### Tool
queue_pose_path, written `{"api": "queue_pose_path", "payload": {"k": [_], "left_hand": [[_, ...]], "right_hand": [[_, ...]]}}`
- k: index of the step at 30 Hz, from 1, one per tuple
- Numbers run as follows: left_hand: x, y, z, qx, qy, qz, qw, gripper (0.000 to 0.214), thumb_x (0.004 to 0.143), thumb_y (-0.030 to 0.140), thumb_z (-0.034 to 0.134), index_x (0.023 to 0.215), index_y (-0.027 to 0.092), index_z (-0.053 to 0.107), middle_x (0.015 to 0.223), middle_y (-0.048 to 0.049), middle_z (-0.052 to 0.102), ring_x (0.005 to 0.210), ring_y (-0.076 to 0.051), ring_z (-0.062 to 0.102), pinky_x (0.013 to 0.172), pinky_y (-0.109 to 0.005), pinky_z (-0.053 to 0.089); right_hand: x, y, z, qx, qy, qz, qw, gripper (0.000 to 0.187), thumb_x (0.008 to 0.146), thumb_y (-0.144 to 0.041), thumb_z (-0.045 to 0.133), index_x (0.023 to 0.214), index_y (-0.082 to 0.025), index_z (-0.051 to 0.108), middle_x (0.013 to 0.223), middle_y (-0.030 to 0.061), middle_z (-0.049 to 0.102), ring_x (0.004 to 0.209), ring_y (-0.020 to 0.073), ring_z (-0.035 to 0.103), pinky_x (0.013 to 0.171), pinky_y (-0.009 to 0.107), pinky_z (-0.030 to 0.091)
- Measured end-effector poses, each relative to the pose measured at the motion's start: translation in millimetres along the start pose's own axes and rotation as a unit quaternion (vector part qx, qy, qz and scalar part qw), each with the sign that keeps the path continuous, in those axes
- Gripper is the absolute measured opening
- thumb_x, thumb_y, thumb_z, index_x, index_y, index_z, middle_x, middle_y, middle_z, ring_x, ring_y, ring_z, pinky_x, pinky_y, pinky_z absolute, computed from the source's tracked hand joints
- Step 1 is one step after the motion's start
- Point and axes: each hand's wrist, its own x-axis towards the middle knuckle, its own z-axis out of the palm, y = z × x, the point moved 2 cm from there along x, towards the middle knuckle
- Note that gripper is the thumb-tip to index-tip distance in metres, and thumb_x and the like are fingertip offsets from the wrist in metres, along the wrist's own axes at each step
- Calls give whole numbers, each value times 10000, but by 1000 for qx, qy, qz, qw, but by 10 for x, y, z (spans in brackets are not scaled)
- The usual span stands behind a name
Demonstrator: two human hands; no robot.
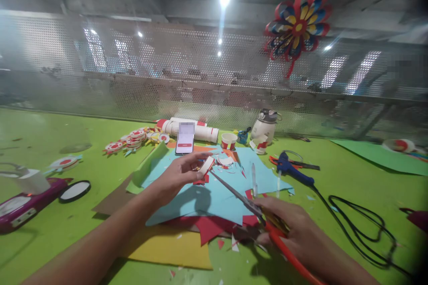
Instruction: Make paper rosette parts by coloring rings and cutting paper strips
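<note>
My left hand pinches a small white and red paper piece above the light blue paper sheet. My right hand grips red-handled scissors, whose long blades point up-left with the tips reaching the paper piece. Red paper scraps lie under the blue sheet, and a yellow sheet lies nearest me. A phone stands propped behind the papers.
A green table holds a blue glue gun with a black cable, a paper cup, white tubes, round red-white paper pieces, a white jug, a purple device. A paper pinwheel hangs on the mesh wall.
</note>
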Motion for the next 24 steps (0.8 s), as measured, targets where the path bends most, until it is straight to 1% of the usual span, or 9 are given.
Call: {"api": "queue_pose_path", "payload": {"k": [5, 10, 13, 15, 20, 24], "left_hand": [[8, -4, 9, -7, 16, -16, 1000, 458, 681, 221, 701, 1137, 227, 650, 1086, -87, 642, 1012, -262, 561, 830, -380, 431], [10, -19, 9, -31, 17, -30, 999, 466, 652, 191, 696, 1116, 215, 661, 1102, -99, 638, 1009, -270, 566, 829, -386, 437], [12, -22, 8, -29, 6, -30, 999, 462, 662, 186, 693, 1121, 210, 651, 1120, -100, 628, 1000, -264, 569, 820, -377, 437], [16, -26, 6, -29, -7, -24, 999, 465, 677, 186, 690, 1138, 204, 635, 1091, -98, 632, 964, -251, 576, 805, -372, 437], [26, -52, -20, -21, -16, -10, 1000, 430, 710, 189, 698, 1133, 215, 626, 1050, -73, 618, 872, -199, 567, 767, -344, 439], [27, -74, -31, -9, -18, -16, 1000, 450, 715, 199, 703, 1155, 218, 611, 1059, -68, 604, 842, -182, 566, 752, -333, 428]], "right_hand": [[-2, -6, -6, -35, 3, -3, 999, 300, 814, -420, 656, 1028, -208, 651, 1158, 116, 654, 1030, 307, 594, 803, 379, 473], [3, 2, -5, -36, 1, -5, 999, 332, 817, -426, 657, 1063, -205, 633, 1157, 119, 649, 1007, 298, 597, 811, 396, 471], [5, 12, 0, -36, -1, -1, 999, 356, 819, -422, 659, 1098, -203, 622, 1162, 119, 648, 1004, 292, 599, 813, 390, 473], [1, 15, 6, -40, -1, 3, 999, 374, 818, -414, 662, 1125, -206, 613, 1166, 116, 650, 1003, 289, 604, 804, 383, 478], [-15, 22, 30, -74, 7, 14, 997, 397, 821, -404, 654, 1157, -199, 603, 1177, 129, 652, 995, 304, 618, 730, 375, 501], [-12, 30, 50, -92, 4, 9, 996, 419, 848, -416, 626, 1195, -185, 586, 1172, 142, 655, 1009, 305, 617, 796, 412, 490]]}}
